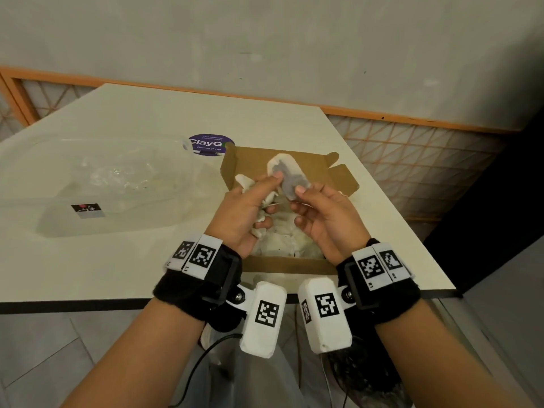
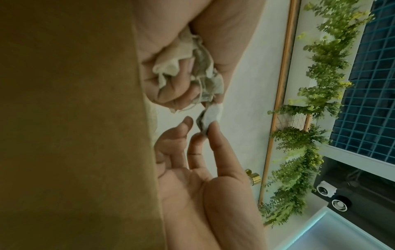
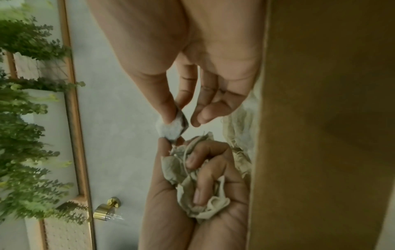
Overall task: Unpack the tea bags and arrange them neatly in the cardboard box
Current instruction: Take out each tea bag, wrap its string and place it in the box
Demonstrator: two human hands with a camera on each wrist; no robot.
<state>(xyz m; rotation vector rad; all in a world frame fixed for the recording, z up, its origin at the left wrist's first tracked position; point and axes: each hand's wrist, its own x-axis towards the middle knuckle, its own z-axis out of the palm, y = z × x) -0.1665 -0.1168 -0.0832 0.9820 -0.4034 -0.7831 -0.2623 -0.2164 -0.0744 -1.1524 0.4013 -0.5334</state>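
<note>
An open brown cardboard box (image 1: 282, 265) sits on the white table with pale tea bags (image 1: 282, 240) lying inside. Just above it, my right hand (image 1: 297, 201) pinches one white tea bag with dark filling (image 1: 287, 175) between thumb and forefinger. The same tea bag (image 3: 171, 129) shows in the right wrist view. My left hand (image 1: 265, 195) grips a crumpled bunch of cream tea bags with strings (image 1: 245, 182), and its thumb tip touches the single bag's end. In the left wrist view the bunch (image 2: 171, 67) fills the curled fingers above the pinched bag (image 2: 210, 116).
A crumpled clear plastic bag (image 1: 112, 184) lies on the table left of the box. A purple round sticker (image 1: 210, 144) sits behind the box. The table's front edge (image 1: 117, 301) runs under my wrists, and an orange lattice railing (image 1: 412, 160) stands behind and to the right.
</note>
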